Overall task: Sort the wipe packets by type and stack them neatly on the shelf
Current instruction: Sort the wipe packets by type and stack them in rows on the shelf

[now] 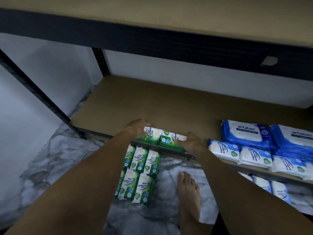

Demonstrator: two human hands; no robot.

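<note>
Both hands, left hand [135, 128] and right hand [191, 141], grip the green pine packets [162, 136] at the shelf [152, 102] front edge; ideally they slide in squarely, beside the blue packets [245, 133].

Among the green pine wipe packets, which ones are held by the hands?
The pair of green packets at the shelf front edge, gripped between left hand and right hand; the other green packets lie on the floor.
</note>
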